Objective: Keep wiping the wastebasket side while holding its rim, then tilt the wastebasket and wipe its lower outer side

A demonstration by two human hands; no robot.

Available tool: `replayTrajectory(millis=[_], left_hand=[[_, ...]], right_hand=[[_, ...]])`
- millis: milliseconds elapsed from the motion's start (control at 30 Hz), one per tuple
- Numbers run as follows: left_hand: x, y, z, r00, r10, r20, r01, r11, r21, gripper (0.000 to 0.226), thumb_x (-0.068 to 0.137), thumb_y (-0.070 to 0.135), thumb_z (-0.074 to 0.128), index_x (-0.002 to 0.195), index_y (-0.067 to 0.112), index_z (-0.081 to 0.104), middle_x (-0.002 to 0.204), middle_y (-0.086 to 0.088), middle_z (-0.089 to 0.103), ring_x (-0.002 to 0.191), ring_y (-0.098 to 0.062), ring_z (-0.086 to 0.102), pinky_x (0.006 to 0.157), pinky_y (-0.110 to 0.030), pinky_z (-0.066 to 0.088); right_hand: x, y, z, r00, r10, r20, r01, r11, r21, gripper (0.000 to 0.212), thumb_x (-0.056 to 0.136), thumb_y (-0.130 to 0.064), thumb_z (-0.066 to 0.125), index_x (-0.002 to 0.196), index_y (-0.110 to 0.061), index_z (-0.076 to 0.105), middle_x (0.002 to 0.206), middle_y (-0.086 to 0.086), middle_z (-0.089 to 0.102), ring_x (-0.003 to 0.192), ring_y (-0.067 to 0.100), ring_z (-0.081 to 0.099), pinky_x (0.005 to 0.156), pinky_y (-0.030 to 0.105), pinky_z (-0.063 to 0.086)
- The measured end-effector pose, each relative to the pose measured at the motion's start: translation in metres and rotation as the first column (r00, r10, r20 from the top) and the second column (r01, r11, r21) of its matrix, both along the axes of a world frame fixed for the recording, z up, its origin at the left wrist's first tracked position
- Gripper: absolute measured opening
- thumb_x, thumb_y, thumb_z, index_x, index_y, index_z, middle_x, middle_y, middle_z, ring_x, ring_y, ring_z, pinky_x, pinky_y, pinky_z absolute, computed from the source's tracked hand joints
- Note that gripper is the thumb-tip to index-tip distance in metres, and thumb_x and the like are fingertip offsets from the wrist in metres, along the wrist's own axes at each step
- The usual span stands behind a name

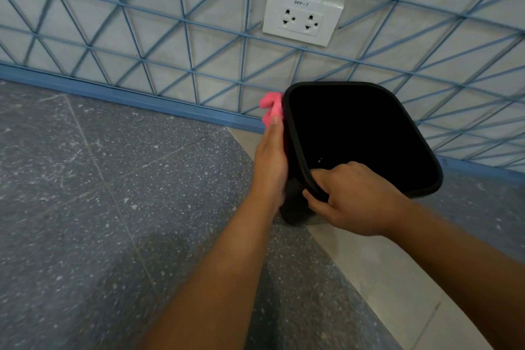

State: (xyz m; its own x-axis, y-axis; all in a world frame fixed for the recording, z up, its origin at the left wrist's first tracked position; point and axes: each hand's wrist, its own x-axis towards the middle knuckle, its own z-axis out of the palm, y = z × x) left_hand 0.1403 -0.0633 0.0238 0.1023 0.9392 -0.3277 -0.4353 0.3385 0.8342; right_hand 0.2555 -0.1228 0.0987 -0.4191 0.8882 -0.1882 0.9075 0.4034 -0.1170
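The black wastebasket [360, 136] rim is gripped by the right hand [349, 196]; a pink cloth [271, 106] is pressed flat against its side by the left hand [271, 162], best wiped with the bin held steady

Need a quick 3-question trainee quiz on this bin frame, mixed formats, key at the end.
1. True or false: the right hand grips the near rim of the black bin.
2. What does the left hand press against the bin's outer side? A) pink cloth B) brush C) bottle
3. Fill in: on the wall above the bin is a white ____.

Key: 1 true; 2 A; 3 socket plate
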Motion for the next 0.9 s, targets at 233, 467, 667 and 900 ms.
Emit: replayTrajectory(millis=[233,467,667,900], left_hand=[[-0.005,0.007,-0.017,0.970,-0.161,0.180,0.199,0.955,-0.220,0.075,0.113,0.062,0.031,0.163,0.009,0.049,0.157,-0.021,0.060,0.136,-0.031,0.061,0.105,-0.038,0.055],[0.012,-0.030,-0.030,0.974,-0.026,0.226,0.047,0.995,-0.085,0.072,0.106,0.063,0.043,0.158,0.016,0.058,0.157,-0.009,0.065,0.151,-0.025,0.057,0.134,-0.050,0.036],[0.005,0.018,-0.012,0.997,-0.076,0.033,0.079,0.989,-0.126,0.066,0.112,0.061,0.041,0.151,0.013,0.065,0.138,-0.010,0.077,0.133,-0.025,0.072,0.118,-0.040,0.056],[-0.013,-0.005,-0.054,0.962,-0.262,-0.077,0.235,0.939,-0.251,0.061,0.117,0.051,0.031,0.166,0.018,0.044,0.157,-0.015,0.060,0.134,-0.026,0.068,0.116,-0.040,0.058]], right_hand=[[-0.002,-0.001,0.002,1.000,0.003,0.003,-0.003,1.000,-0.015,0.027,0.095,-0.042,0.043,0.077,-0.023,0.049,0.054,-0.005,0.045,0.049,0.009,0.049,0.058,0.032,0.047],[-0.002,0.000,0.001,1.000,0.006,0.005,-0.006,1.000,0.009,0.028,0.094,-0.044,0.043,0.073,-0.025,0.045,0.054,-0.006,0.044,0.051,0.010,0.049,0.059,0.031,0.045],[0.000,0.001,-0.002,1.000,0.017,-0.003,-0.017,1.000,0.022,0.027,0.094,-0.044,0.043,0.076,-0.024,0.049,0.055,-0.005,0.045,0.051,0.010,0.049,0.058,0.026,0.037],[0.003,0.002,-0.003,0.999,0.034,-0.002,-0.034,0.999,0.017,0.028,0.094,-0.043,0.043,0.075,-0.023,0.048,0.054,-0.004,0.046,0.050,0.011,0.048,0.057,0.027,0.037]])
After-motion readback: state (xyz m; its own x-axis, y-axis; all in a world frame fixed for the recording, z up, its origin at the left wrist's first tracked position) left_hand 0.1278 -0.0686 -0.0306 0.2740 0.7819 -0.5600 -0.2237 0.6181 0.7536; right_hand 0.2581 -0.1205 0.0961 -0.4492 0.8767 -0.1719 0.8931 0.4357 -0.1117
